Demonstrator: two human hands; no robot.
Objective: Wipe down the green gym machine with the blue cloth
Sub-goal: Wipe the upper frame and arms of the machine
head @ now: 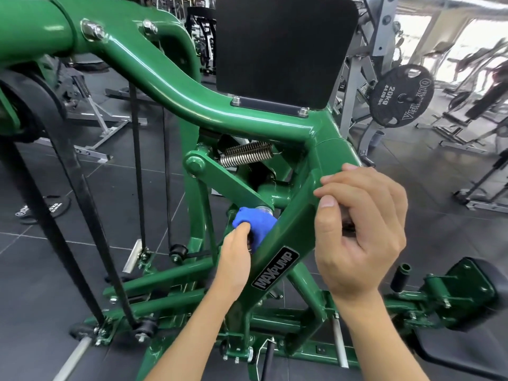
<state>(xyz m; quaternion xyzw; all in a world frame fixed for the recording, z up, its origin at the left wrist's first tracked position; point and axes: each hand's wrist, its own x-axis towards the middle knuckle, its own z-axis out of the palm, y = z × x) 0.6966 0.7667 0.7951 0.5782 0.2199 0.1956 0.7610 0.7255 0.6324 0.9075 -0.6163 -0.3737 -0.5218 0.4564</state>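
The green gym machine (pixel 209 111) fills the view, with a curved top tube, a black back pad and a slanted bar carrying a MAXPUMP label. My left hand (pixel 236 251) reaches in behind that slanted bar and grips the bunched blue cloth (pixel 254 222), holding it against a metal pivot bush inside the frame. The bar hides part of the cloth and of my left fingers. Curled over the slanted bar just below the frame joint is my right hand (pixel 360 226), its fingertips on the green metal and its thumb bent inward.
A steel spring (pixel 247 154) sits just above the cloth. Black belts (pixel 77 185) run down at the left. A 20 kg plate (pixel 404 94) hangs on a grey rack at the right. A black seat pad (pixel 472 292) is low on the right. Dark floor tiles lie around.
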